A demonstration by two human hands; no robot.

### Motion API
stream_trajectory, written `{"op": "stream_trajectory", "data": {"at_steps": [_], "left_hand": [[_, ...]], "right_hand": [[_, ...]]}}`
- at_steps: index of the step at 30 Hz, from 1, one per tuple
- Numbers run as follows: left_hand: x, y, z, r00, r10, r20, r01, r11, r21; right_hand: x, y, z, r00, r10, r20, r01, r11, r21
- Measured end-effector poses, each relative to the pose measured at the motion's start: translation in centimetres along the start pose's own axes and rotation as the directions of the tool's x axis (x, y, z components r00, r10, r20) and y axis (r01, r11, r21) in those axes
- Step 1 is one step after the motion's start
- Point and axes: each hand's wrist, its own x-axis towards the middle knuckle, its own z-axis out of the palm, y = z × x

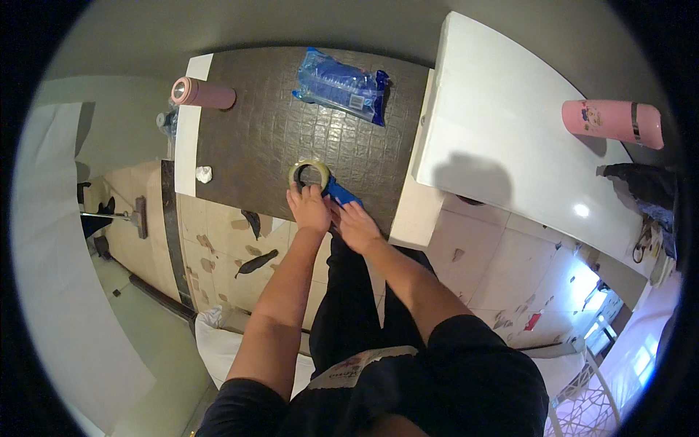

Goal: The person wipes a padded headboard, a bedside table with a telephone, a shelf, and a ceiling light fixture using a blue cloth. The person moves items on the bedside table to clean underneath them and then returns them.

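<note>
A roll of clear yellowish packing tape (309,168) is at the front part of a dark brown textured tabletop (256,142). My left hand (310,207) lies at the roll's near rim, fingers on or against it. A blue object (344,192), perhaps a tape dispenser, touches or joins the roll's right side. My right hand (354,223) is at the near end of the blue object, its fingers partly over it. The two hands are close together at the fingertips. How firmly each one grips is hidden by the fingers and the backs of the hands.
A blue plastic package (343,87) lies at the tabletop's far side. A pink bottle (205,94) and crumpled white tissue (203,174) are at left. Rightward, a white surface (508,98) bears another pink bottle (611,121) and dark cloth (644,183). A broom (141,217) is left on the floor.
</note>
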Motion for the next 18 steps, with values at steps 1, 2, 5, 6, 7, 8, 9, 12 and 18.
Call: {"op": "stream_trajectory", "data": {"at_steps": [1, 2, 5, 6, 7, 8, 9, 12, 18], "left_hand": [[0.1, -0.8, -0.6, 0.999, 0.025, -0.023, -0.025, 1.000, 0.004], [0.6, -1.4, -1.2, 0.997, 0.062, -0.047, -0.062, 0.998, 0.004], [1.7, -4.5, -2.2, 0.979, 0.159, -0.130, -0.160, 0.987, 0.006], [2.5, -5.5, -2.3, 0.970, 0.179, -0.165, -0.177, 0.984, 0.024], [3.4, -6.5, -2.6, 0.960, 0.201, -0.197, -0.196, 0.980, 0.044], [4.3, -7.5, -2.8, 0.956, 0.174, -0.235, -0.163, 0.984, 0.065], [5.1, -9.0, -3.1, 0.959, 0.160, -0.235, -0.152, 0.987, 0.053], [7.3, -12.9, -3.8, 0.965, 0.155, -0.214, -0.149, 0.988, 0.045], [13.2, -2.5, -11.2, 0.904, 0.368, -0.220, -0.400, 0.908, -0.126]], "right_hand": [[0.4, 1.2, -0.7, 0.990, -0.107, -0.090, 0.101, 0.993, -0.066], [0.7, 2.9, -1.2, 0.984, -0.096, -0.152, 0.097, 0.995, 0.004], [1.5, 7.3, -5.8, 0.965, 0.253, -0.071, -0.255, 0.967, -0.015], [1.2, 8.8, -5.9, 0.924, 0.331, -0.191, -0.338, 0.941, -0.006], [1.4, 10.2, -5.6, 0.858, 0.409, -0.310, -0.434, 0.901, -0.011], [2.0, 10.7, -4.8, 0.762, 0.501, -0.410, -0.531, 0.846, 0.046], [2.9, 10.5, -5.0, 0.651, 0.574, -0.496, -0.605, 0.788, 0.117], [7.5, 6.1, -4.1, 0.465, 0.788, -0.404, -0.787, 0.577, 0.219], [14.1, -3.3, 0.3, 0.872, 0.453, -0.185, -0.449, 0.891, 0.065]]}}
